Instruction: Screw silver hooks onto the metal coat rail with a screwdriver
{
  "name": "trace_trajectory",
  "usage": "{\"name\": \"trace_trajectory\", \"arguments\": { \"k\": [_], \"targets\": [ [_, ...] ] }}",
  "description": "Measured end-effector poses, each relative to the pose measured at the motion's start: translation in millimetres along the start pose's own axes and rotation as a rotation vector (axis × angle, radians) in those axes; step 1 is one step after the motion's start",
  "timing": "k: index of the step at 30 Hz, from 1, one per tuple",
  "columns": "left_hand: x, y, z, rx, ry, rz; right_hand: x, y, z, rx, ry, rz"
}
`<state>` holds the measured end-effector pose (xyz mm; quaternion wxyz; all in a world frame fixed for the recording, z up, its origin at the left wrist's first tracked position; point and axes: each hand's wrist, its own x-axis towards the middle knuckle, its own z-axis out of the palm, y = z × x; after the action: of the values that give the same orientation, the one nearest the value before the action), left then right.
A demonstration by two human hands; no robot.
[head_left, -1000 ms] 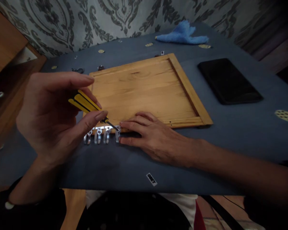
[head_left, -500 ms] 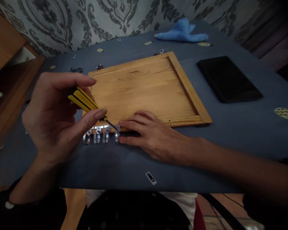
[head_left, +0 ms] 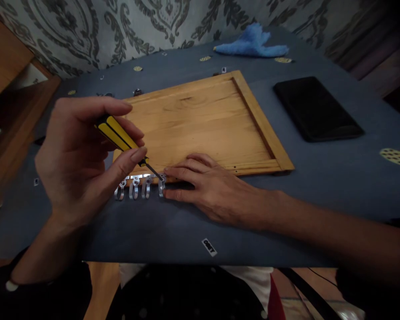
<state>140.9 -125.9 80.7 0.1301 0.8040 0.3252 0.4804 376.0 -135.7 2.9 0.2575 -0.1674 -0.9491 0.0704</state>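
Note:
My left hand (head_left: pixel 80 160) grips a yellow and black screwdriver (head_left: pixel 122 138) between thumb and fingers. Its thin tip points down to the right end of a shiny metal hook rack (head_left: pixel 138 186). That rack lies along the near edge of a framed wooden board (head_left: pixel 200 120) on the blue cloth. My right hand (head_left: pixel 210 186) rests flat on the cloth and the board's near edge, fingers stretched out, fingertips touching the rack's right end beside the tip.
A black tablet (head_left: pixel 316 109) lies to the right of the board. A blue fluffy cloth (head_left: pixel 251 44) sits at the far edge near the patterned wall. Small hardware bits (head_left: pixel 137 92) lie behind the board. A small label (head_left: pixel 209 246) lies near the table's front edge.
My left hand has turned the screwdriver handle slightly and shifted a little right; the tip stays at the rack's right end. My right hand has barely moved.

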Motion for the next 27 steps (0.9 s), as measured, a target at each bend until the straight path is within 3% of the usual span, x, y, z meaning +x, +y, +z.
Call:
{"name": "trace_trajectory", "arguments": {
  "k": [6, 12, 21, 27],
  "targets": [
    [-1.3, -3.2, -2.6, 0.022, 0.071, -0.009, -1.1, 0.7, 0.9, -0.002, -0.005, 0.006],
    [0.6, 4.4, 1.8, -0.063, -0.022, -0.024, -0.5, 0.3, -0.5, -0.005, -0.008, 0.004],
    [-0.2, -4.8, -3.3, 0.021, 0.025, 0.047, -1.2, 0.0, 0.4, 0.005, -0.005, 0.009],
    [0.5, 5.6, -0.7, -0.039, -0.025, -0.05, -1.6, -0.6, -2.3, 0.011, -0.017, 0.01]
  ]
}}
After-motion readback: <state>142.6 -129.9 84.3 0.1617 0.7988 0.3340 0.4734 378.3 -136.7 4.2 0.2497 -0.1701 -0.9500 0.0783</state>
